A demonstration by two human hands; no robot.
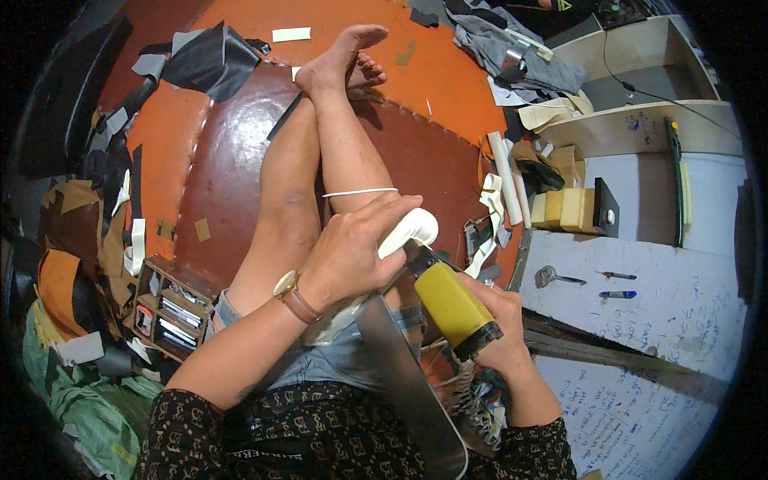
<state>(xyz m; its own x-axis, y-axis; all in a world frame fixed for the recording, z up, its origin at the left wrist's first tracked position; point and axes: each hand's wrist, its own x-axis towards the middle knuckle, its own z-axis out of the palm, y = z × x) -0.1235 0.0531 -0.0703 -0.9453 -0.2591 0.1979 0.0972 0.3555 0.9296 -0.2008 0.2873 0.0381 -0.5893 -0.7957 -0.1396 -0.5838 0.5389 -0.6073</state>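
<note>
White smooth curved piece [411, 229], centre frame: likely light, soft, maybe slick; pinch by edges. Left hand [352, 246], part-curled, grips it. Right hand [502, 320] wraps boxy yellow-and-black tool [453, 300], right of centre: probably heavier, stiff.

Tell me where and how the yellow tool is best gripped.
Grip the yellow tool by its thick body, probably from the right, where the right hand holds it: that part is broad, while the narrow dark end points forward-left, toward the white piece in the left hand.
</note>
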